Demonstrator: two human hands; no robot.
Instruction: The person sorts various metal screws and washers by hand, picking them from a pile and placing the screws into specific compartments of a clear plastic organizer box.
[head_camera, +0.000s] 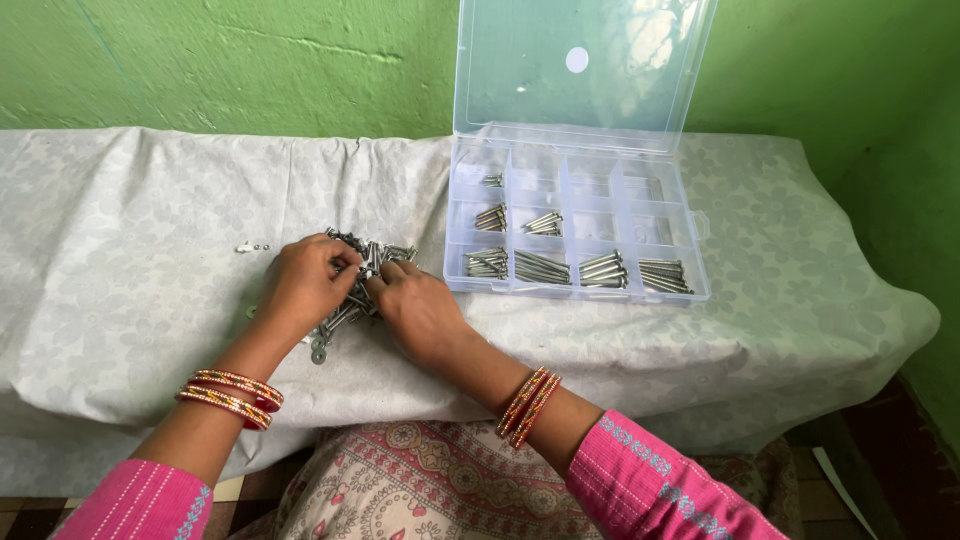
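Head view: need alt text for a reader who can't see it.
Both hands, left hand and right hand, dig into a pile of metal screws on a white cloth-covered table. To the right, an open clear compartment box holds sorted screws.

One package: a clear plastic compartment box (577, 225) sat at two o'clock on the worktop (150, 250), its hinged lid (580, 65) upright, with a small round white sticker (577, 60) on it.
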